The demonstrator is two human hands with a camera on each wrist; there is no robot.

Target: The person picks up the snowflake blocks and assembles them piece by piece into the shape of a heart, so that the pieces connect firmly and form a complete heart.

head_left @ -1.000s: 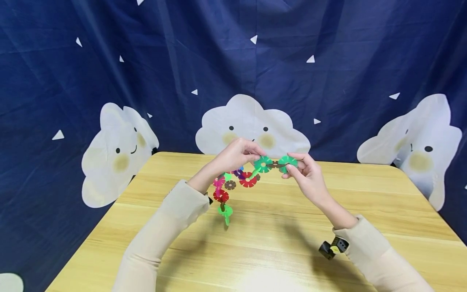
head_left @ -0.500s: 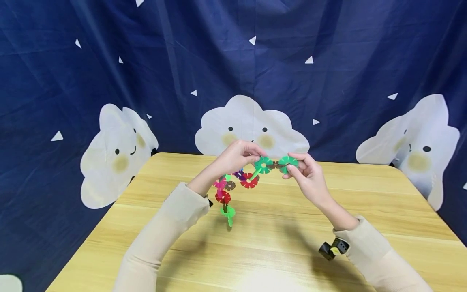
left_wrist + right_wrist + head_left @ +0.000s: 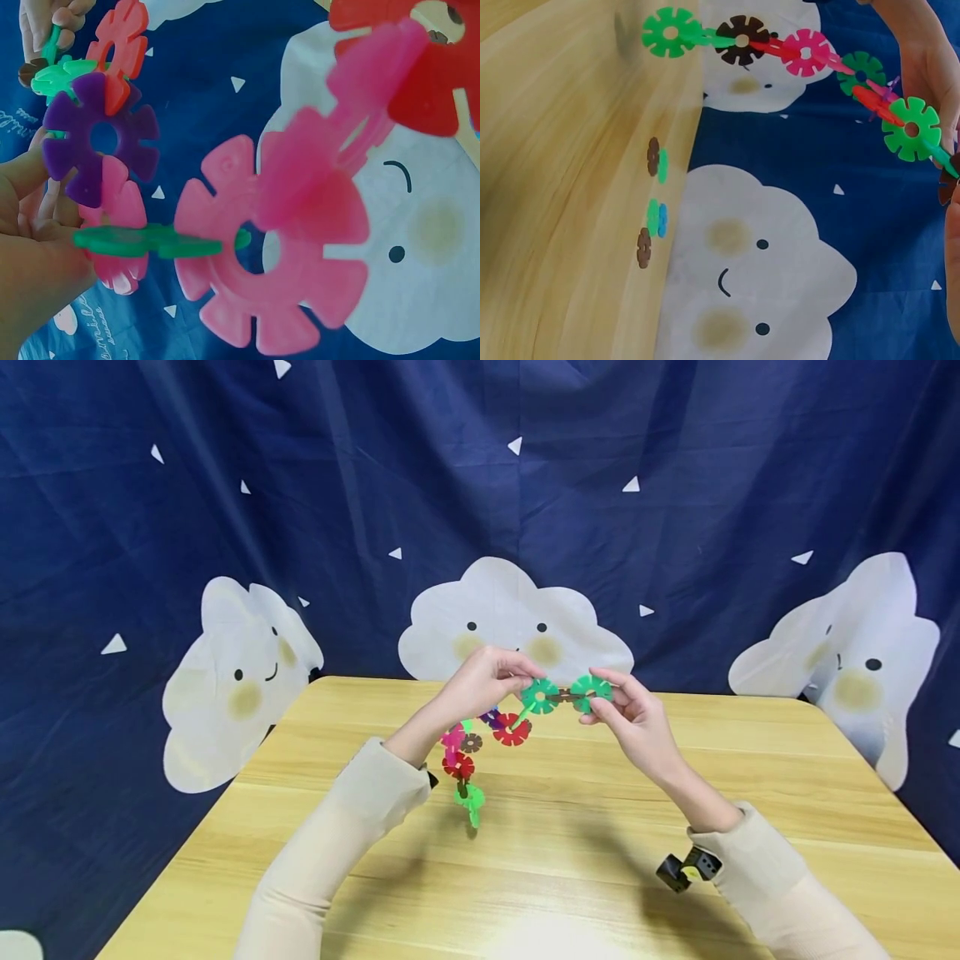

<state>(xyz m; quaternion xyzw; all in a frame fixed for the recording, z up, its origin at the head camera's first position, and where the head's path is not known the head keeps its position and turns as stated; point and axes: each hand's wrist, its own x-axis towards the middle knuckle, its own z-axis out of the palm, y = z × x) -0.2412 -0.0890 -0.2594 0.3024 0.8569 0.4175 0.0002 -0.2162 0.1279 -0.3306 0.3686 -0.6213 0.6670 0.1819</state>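
Hanging from my hands, the chain (image 3: 512, 730) has its top stretch lying nine-to-three: my right hand (image 3: 636, 722) pinches one green disc (image 3: 597, 685) at three o'clock, my left hand (image 3: 486, 681) another at nine. From there it drops towards seven, its tail (image 3: 470, 797) below my left hand, the nearer one. My left wrist hides some of it. Loose discs (image 3: 653, 217) lie on the table (image 3: 750, 760); the backdrop (image 3: 360, 485) stands at twelve.
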